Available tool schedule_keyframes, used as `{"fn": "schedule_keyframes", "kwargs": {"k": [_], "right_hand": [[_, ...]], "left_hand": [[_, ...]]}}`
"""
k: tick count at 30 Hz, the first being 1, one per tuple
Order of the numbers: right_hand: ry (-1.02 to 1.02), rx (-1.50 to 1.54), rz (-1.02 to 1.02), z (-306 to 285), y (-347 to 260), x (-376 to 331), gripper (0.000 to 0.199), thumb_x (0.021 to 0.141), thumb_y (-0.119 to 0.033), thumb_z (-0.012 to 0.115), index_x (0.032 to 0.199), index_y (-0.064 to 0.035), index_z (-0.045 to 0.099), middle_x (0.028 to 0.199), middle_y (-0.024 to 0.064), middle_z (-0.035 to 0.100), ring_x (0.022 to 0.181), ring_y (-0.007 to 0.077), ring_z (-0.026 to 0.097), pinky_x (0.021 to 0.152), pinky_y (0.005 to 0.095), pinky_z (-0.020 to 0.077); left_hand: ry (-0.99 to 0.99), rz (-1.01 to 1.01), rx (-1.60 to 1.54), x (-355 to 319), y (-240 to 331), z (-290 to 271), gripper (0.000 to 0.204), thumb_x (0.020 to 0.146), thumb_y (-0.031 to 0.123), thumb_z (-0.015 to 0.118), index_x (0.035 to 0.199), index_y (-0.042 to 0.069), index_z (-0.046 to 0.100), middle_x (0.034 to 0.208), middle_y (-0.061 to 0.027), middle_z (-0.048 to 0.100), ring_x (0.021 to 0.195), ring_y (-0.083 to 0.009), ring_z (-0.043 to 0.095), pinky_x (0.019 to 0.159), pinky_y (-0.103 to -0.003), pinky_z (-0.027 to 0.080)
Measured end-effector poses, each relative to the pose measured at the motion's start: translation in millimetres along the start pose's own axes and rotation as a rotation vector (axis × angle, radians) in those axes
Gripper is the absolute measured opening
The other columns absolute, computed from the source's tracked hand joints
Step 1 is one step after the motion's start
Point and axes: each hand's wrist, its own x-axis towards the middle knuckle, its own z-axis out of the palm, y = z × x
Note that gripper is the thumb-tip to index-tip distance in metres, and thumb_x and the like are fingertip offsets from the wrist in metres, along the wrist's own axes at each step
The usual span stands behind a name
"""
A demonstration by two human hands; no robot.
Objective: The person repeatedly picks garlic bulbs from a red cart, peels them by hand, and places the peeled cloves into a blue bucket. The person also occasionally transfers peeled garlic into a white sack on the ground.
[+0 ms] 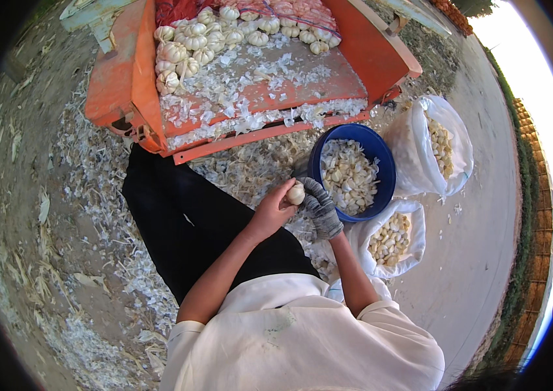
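Note:
Between my two hands, over my lap, is a whitish garlic bulb (pixel 296 193). My bare left hand (pixel 272 212) grips it from the left, its fingers curled round the bulb. From the right, my right hand (pixel 320 207), in a grey knitted glove, closes its fingertips against the same bulb. Just right of the glove stands a dark blue bucket (pixel 316 163) holding many loose garlic cloves (pixel 349 176). Whole garlic bulbs (pixel 191 40) are heaped on an orange metal bed (pixel 224 120) ahead of me.
Two white woven sacks (pixel 413 146) of cloves stand open beside the bucket, one farther, one nearer. Papery skins (pixel 244 98) litter the orange bed and the ground. Red mesh bags (pixel 289 13) lie behind the bulbs. Pale concrete (pixel 485 215) stretches to the right.

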Motion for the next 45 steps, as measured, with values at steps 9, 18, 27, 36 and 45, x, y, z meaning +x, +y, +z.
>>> {"fn": "schedule_keyframes", "kwargs": {"k": [9, 18, 27, 36, 45], "right_hand": [[0.091, 0.082, -0.039, -12, -19, 15, 0.036, 0.087, -0.003, 0.046, 0.123, -0.0026, 0.045, 0.114, 0.0049, 0.051, 0.103, 0.0132, 0.048, 0.09, 0.0258, 0.0392], [0.171, -0.237, -0.07, -24, -8, 28, 0.028, 0.088, -0.007, 0.047, 0.114, -0.0002, 0.05, 0.104, 0.0049, 0.055, 0.095, 0.0123, 0.05, 0.085, 0.0262, 0.0417], [0.247, 0.555, 0.284, -56, -38, 37, 0.019, 0.086, -0.004, 0.051, 0.104, -0.002, 0.055, 0.099, 0.003, 0.057, 0.088, 0.011, 0.053, 0.076, 0.0244, 0.0451], [0.272, 0.005, 0.208, -78, -48, 27, 0.024, 0.084, -0.016, 0.058, 0.104, -0.0028, 0.058, 0.087, 0.0013, 0.061, 0.075, 0.0091, 0.055, 0.068, 0.0216, 0.0459], [-0.059, 0.072, 0.426, -35, -34, 6, 0.029, 0.086, -0.017, 0.055, 0.111, -0.0043, 0.052, 0.092, 0.0043, 0.059, 0.074, 0.011, 0.057, 0.061, 0.0233, 0.0485]], "left_hand": [[0.022, -0.073, 0.263, 35, 43, 13, 0.063, 0.078, 0.006, 0.065, 0.132, 0.002, 0.032, 0.112, -0.0106, 0.053, 0.097, -0.0116, 0.053, 0.081, -0.026, 0.045], [0.021, -0.059, 0.321, 48, 6, 20, 0.06, 0.078, 0.006, 0.065, 0.13, -0.001, 0.035, 0.109, -0.0092, 0.054, 0.092, -0.0107, 0.055, 0.078, -0.025, 0.047], [0.027, -0.13, -0.036, 66, 18, 34, 0.056, 0.079, 0.008, 0.065, 0.126, -0.003, 0.038, 0.111, -0.0092, 0.052, 0.095, -0.0118, 0.055, 0.079, -0.026, 0.047], [0.004, -0.036, 0.562, 63, 26, 30, 0.053, 0.073, 0.002, 0.067, 0.117, 0.001, 0.037, 0.106, -0.0131, 0.051, 0.089, -0.0221, 0.058, 0.074, -0.03, 0.048], [-0.161, 0.04, 0.665, 26, 25, 6, 0.064, 0.074, 0.006, 0.065, 0.129, 0.006, 0.032, 0.104, -0.015, 0.048, 0.084, -0.0295, 0.056, 0.071, -0.037, 0.047]]}}
